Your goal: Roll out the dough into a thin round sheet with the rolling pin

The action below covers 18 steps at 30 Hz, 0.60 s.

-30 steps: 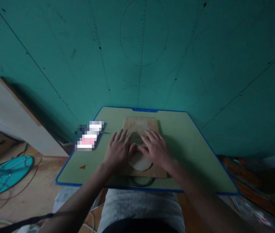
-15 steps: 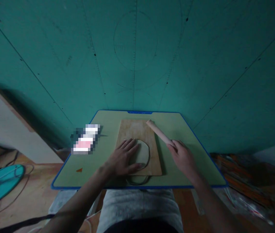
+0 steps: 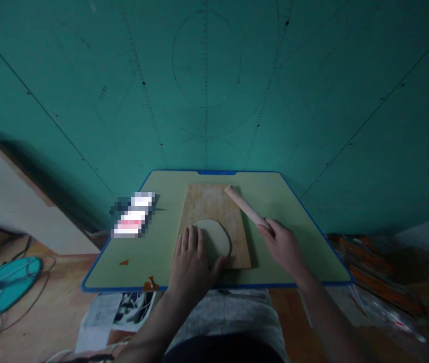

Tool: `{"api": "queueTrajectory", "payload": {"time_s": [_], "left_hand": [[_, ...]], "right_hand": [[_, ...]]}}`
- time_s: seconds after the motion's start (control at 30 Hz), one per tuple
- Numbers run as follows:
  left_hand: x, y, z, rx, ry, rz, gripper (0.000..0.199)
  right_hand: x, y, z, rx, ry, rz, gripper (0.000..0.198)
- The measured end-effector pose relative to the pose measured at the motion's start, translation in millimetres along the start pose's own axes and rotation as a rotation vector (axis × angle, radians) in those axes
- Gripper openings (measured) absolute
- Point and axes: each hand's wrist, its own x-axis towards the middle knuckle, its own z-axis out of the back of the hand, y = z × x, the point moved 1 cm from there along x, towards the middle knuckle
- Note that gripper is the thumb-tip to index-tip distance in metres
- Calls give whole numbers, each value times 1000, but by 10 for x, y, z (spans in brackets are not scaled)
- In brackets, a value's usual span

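Note:
A flat, pale round of dough [image 3: 214, 241] lies on a wooden board [image 3: 210, 199]. My left hand [image 3: 194, 262] rests over its left and near edges, fingers stretched out and the thumb apart along the near side, covering part of the dough. In my right hand [image 3: 280, 244] is the near end of a wooden rolling pin [image 3: 248, 207], fingers wrapped around it. The pin slants away to the left, its far end above the board's right edge, clear of the dough.
The board sits on a pale green folding table [image 3: 275, 196] with a blue rim. A blurred-out phone-like object [image 3: 134, 216] is at the left. Small orange pieces [image 3: 124, 262] lie near the front left. A green wall [image 3: 214, 91] stands behind the table.
My left hand has turned so its fingers point more forward, and it has shifted toward me on the dough. The round has turned or slid slightly. The rolling pin stays in my right hand.

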Motion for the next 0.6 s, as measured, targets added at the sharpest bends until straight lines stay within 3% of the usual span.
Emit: {"api": "queueTrajectory", "payload": {"time_s": [0.2,0.3,0.4,0.47,0.6], "left_hand": [[32,50,1,-2,13,77,73],[62,220,164,-82,-31,81,61],[94,411,414,-115,-161,69,47],[119,443,510,-104,-189,-9,41],[150,301,424,-50,-34,-218,41]], "right_hand": [[-11,150,-44,-93,58,82,35],[-30,307,-86,-174,80,166,26],[-112,526,-161,-270,139,244,18],[-195,677,-235,-311,194,279,13],[-347,860,-400,-326,201,329,20]]}}
